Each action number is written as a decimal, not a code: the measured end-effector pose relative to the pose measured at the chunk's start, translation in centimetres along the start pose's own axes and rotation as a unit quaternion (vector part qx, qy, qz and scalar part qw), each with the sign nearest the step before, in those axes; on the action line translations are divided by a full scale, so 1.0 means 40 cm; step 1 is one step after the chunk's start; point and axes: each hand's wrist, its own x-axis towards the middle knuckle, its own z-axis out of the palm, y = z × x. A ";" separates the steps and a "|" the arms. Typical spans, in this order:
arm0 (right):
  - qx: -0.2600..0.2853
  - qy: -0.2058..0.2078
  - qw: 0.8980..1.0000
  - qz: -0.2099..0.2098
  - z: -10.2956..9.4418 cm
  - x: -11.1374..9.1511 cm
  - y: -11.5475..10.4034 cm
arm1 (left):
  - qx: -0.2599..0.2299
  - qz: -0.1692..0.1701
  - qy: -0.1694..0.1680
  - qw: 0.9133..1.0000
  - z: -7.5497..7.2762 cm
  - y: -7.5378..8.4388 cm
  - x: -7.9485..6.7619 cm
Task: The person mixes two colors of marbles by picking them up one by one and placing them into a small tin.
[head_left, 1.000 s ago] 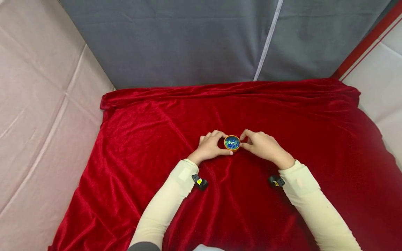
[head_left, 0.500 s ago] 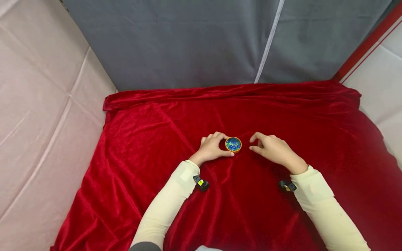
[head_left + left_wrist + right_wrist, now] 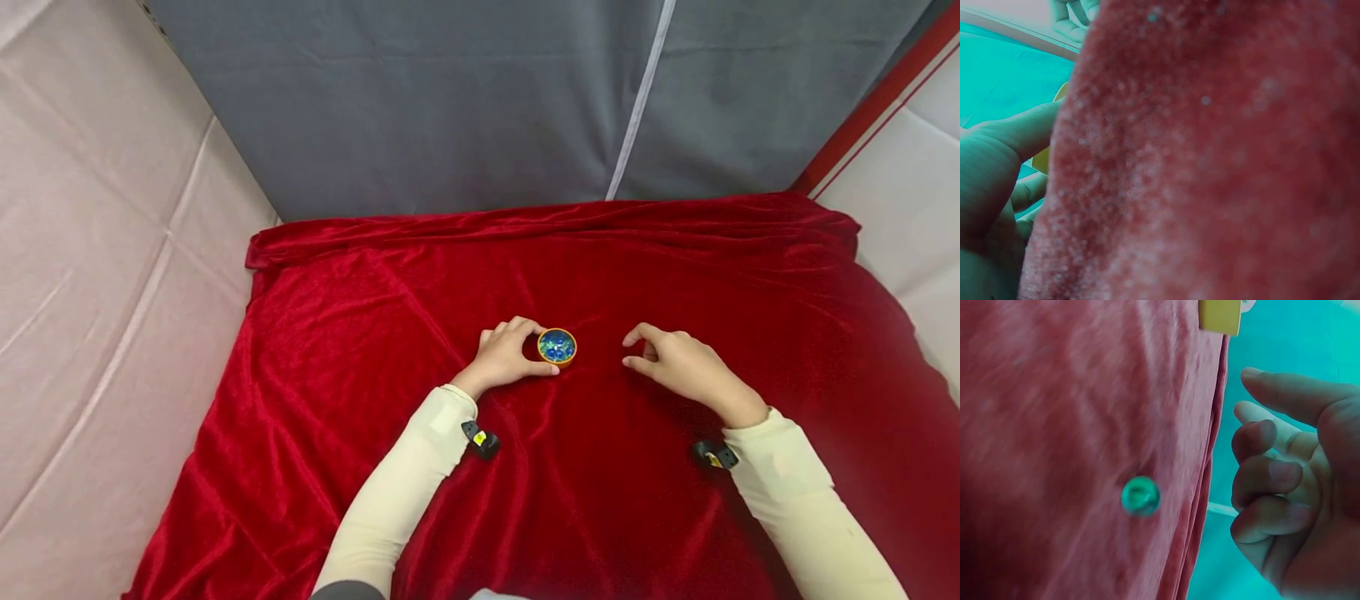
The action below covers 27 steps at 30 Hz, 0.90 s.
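A small round container with a yellow-orange rim stands on the red cloth, its inside shiny blue and green like glass marbles. My left hand holds its left side between thumb and fingers. In the left wrist view, cloth hides most of the container behind the left thumb. To the container's right, my right hand hovers apart from it with nothing in its grasp. Thumb and index finger are spread there, the other fingers loosely curled. A green glassy ball shows against the cloth in the right wrist view.
Wrinkled red velvet cloth covers the table. A grey curtain hangs along the back, a pale wall stands at the left, and a white panel at the right.
My right hand has drawn away from the container, moving right and slightly toward me. The left hand keeps its hold, and the container stays nearly in place.
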 end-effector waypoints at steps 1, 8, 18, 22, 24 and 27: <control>0.000 -0.001 1.000 0.003 -0.001 -0.005 0.005 | -0.001 0.000 0.000 1.000 0.000 0.000 0.000; 0.004 -0.002 1.000 0.019 -0.005 -0.042 0.046 | 0.001 0.002 0.001 1.000 -0.001 0.000 -0.002; 0.006 -0.001 0.999 0.032 -0.004 -0.080 0.092 | -0.003 0.003 0.003 1.000 -0.003 -0.002 -0.001; 0.009 -0.008 0.999 0.037 0.001 -0.087 0.105 | -0.002 0.003 0.003 1.000 -0.002 -0.003 -0.001; 0.013 -0.013 0.999 0.039 0.004 -0.091 0.109 | 0.000 0.002 0.003 1.000 0.000 -0.002 -0.001; 0.015 -0.014 0.999 0.040 0.007 -0.095 0.113 | 0.002 0.001 0.005 1.000 0.003 -0.002 -0.001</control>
